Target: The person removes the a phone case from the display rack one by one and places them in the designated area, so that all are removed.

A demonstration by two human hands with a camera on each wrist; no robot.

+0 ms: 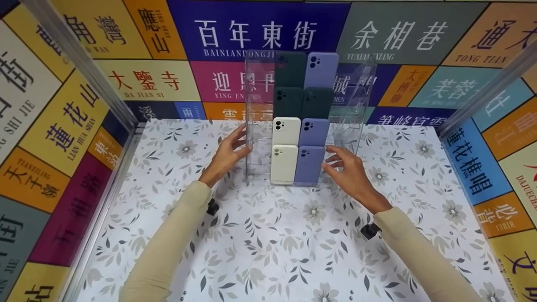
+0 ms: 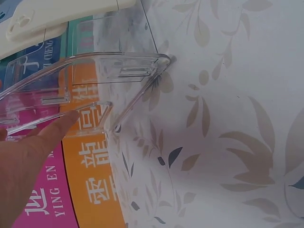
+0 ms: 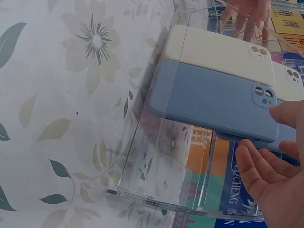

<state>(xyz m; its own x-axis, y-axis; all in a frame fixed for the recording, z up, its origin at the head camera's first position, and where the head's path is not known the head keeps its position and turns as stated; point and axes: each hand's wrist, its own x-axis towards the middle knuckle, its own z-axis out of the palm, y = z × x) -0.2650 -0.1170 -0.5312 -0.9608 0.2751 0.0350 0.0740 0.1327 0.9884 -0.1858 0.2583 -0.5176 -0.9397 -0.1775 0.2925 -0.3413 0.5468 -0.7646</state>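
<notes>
A clear acrylic tiered display stand (image 1: 259, 170) holds phone cases in two columns. White cases (image 1: 284, 167) fill the two lower left places, and purple cases, the lowest one (image 1: 309, 170) among them, the two lower right. Above are dark green cases (image 1: 289, 69) and another purple case (image 1: 323, 71) at top right. My left hand (image 1: 228, 155) rests at the stand's left side panel, fingers fairly straight along its edge. My right hand (image 1: 350, 174) is beside the lowest purple case; its thumb (image 3: 287, 114) and bent fingers (image 3: 259, 168) stand apart near the case's camera end.
The table (image 1: 235, 251) has a white cloth printed with grey leaves and flowers. Panels with coloured signs (image 1: 147, 79) stand behind and on both sides, with metal corner posts (image 1: 84, 63). Small black devices (image 1: 370, 230) are strapped at both wrists.
</notes>
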